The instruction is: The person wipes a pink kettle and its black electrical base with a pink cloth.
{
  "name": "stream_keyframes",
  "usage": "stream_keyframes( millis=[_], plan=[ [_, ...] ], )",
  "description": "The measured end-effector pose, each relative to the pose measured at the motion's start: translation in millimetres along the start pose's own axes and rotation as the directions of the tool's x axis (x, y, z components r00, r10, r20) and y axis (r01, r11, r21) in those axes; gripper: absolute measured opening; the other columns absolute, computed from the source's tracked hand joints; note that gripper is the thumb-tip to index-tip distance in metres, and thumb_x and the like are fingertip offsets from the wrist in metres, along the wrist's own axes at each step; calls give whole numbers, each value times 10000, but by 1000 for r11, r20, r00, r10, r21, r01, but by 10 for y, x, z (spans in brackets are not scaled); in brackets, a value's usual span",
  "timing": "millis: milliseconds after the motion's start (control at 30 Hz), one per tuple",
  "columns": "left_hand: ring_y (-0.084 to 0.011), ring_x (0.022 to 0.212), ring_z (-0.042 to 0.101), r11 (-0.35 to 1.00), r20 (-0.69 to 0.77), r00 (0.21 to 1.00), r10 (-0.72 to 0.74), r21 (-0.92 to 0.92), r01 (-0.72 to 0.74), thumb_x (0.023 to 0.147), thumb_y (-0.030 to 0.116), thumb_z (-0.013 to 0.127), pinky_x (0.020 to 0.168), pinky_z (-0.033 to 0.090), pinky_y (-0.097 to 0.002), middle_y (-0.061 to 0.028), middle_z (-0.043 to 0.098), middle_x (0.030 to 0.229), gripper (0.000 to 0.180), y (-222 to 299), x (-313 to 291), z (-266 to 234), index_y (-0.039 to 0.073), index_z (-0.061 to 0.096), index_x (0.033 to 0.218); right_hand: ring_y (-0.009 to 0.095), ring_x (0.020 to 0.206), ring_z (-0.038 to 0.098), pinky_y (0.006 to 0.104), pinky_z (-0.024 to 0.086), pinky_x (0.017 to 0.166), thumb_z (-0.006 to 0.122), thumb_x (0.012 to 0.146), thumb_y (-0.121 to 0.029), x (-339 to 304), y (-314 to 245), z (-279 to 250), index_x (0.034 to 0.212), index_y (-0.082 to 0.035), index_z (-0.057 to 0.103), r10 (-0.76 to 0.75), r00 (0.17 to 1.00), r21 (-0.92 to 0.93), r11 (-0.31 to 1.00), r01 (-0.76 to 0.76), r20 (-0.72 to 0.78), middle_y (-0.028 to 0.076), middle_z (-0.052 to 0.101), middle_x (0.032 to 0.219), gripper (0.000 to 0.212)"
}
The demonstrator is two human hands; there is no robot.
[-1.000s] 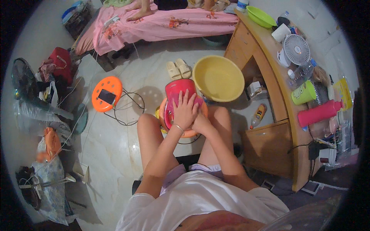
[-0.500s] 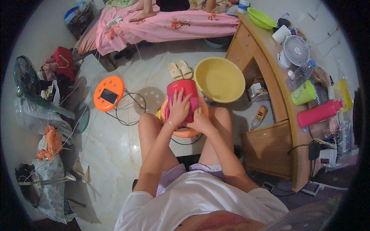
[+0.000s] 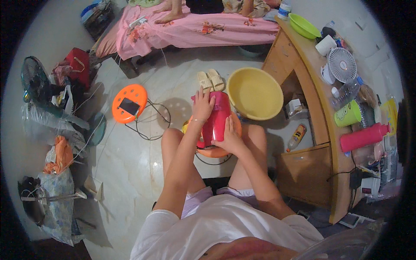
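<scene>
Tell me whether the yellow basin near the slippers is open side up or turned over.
Open side up: the yellow basin shows its hollow inside, ringed by its round rim.

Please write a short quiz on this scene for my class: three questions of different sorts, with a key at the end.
1. Multiple choice: What colour is the large round basin beside the slippers?
A) Blue
B) Yellow
C) White

2. True or false: On the pink-red vessel, the person's left hand is placed nearer their body than the right hand.

3. Fill in the blank: On the orange stool to the left of the person's legs lies a dark-screened ____.

Key
1. B
2. False: the left hand is on the far part, the right hand nearer the body.
3. phone
</scene>
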State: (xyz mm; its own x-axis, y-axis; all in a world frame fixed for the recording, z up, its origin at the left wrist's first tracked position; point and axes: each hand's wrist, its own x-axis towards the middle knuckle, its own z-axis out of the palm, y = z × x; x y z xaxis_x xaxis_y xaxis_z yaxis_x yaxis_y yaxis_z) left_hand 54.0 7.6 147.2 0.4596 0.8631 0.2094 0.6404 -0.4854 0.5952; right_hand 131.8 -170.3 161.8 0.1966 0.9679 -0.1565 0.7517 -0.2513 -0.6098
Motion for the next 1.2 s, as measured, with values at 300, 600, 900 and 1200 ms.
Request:
stream_keyframes(
  millis=[300, 600, 900, 1200],
  plan=[
    [-504, 1378, 211, 986, -3, 999, -36, -163, 35, 894, 366, 597, 1128, 250, -523, -344, 180, 1493, 739, 125, -859, -27, -17, 283, 1442, 457, 1424, 150, 480, 280, 1132, 800, 676, -462, -25, 106, 37, 1463, 112, 9, 6, 1000, -45, 999, -6, 0, 337, -8, 1533, 1255],
    [-496, 1374, 229, 995, 7, 1000, 17, 96, -18, 903, 456, 552, 1102, 285, -548, -271, 248, 1504, 605, 281, -579, 41, 150, 431, 1410, 466, 1416, 172, 467, 262, 1143, 792, 680, -476, -36, 62, -1, 1456, 131, 38, -1, 1000, -80, 997, 2, 7, 347, 6, 1527, 1240],
    [-490, 1298, 368, 998, -127, 992, -12, -60, 4, 933, 436, 514, 1099, 289, -533, -251, 386, 1446, 469, 69, 168, 75, 174, 554, 1320, 494, 1395, 199, 471, 280, 1132, 803, 678, -468, -12, 53, 123, 1450, 134, 30, -49, 993, -42, 998, 45, -107, 359, -10, 1518, 1247],
    [-463, 1378, 265, 953, -77, 951, 300, -26, -302, 887, 318, 602, 1126, 250, -527, -218, 325, 1495, 470, 155, -1017, -129, 132, 555, 1316, 451, 1440, 77, 475, 184, 1171, 778, 695, -456, -42, 62, 122, 1464, 107, 61, -49, 996, -13, 999, 48, -79, 354, 46, 1520, 1193]
  ],
)
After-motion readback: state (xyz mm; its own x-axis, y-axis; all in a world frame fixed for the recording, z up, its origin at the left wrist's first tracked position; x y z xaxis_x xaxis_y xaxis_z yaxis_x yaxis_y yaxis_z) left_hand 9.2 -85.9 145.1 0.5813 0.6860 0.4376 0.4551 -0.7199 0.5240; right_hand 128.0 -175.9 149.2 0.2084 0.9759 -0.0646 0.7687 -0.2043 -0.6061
